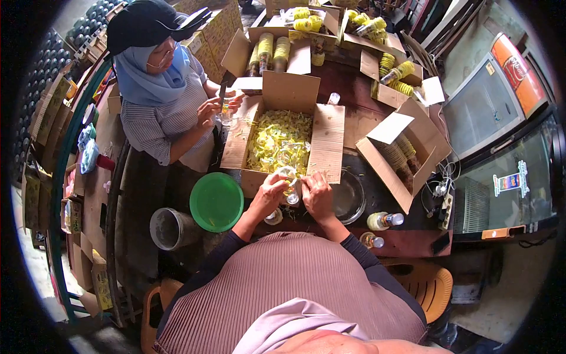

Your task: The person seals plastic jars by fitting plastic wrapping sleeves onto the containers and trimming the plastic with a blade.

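Observation:
My left hand point(271, 192) is closed around a small clear bottle point(292, 194) with yellow and whitish material about it, held over the near edge of an open cardboard box. Close against its right side, my right hand point(317, 194) is closed in a pinch; what its fingertips hold is too small to make out. Yellow shreds point(277, 138) fill the cardboard box point(327, 138) just beyond my hands. Below the left hand, a small pale round item point(273, 217) sits on the table.
At left stand a green basin point(216, 202) and a grey bucket point(171, 229). A round metal tray point(348, 197) and bottles point(384, 220) lie right. Boxes of yellow-wrapped bottles point(401, 156) stand farther back. A co-worker point(168, 88) handles a clear item at left.

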A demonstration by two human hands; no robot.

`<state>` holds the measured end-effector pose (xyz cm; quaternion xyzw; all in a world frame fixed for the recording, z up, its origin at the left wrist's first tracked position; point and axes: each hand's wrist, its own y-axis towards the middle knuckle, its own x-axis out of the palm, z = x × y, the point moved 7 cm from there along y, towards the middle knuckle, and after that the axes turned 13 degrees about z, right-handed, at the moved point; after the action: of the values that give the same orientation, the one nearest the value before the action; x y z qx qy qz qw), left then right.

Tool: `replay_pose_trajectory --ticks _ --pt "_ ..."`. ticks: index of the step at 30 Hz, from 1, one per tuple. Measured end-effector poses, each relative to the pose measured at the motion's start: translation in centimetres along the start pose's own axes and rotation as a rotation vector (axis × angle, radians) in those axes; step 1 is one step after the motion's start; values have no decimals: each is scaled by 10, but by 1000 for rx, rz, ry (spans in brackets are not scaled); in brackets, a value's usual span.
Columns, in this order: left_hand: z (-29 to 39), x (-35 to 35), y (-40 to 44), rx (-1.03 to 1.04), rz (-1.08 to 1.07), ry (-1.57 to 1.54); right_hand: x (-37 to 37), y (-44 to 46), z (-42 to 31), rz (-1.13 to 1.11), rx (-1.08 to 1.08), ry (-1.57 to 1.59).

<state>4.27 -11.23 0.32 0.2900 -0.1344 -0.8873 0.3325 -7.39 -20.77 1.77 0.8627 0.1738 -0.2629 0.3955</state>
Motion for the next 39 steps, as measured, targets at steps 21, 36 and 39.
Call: replay_pose_trajectory --ticks 21,36,39 --pt "31 7 4 54 79 -81 8 -18 49 47 487 374" --pt "22 10 -8 -87 5 -140 -18 -13 61 83 492 343" --pt "12 12 -14 -165 -6 -134 -22 -21 68 55 504 316"
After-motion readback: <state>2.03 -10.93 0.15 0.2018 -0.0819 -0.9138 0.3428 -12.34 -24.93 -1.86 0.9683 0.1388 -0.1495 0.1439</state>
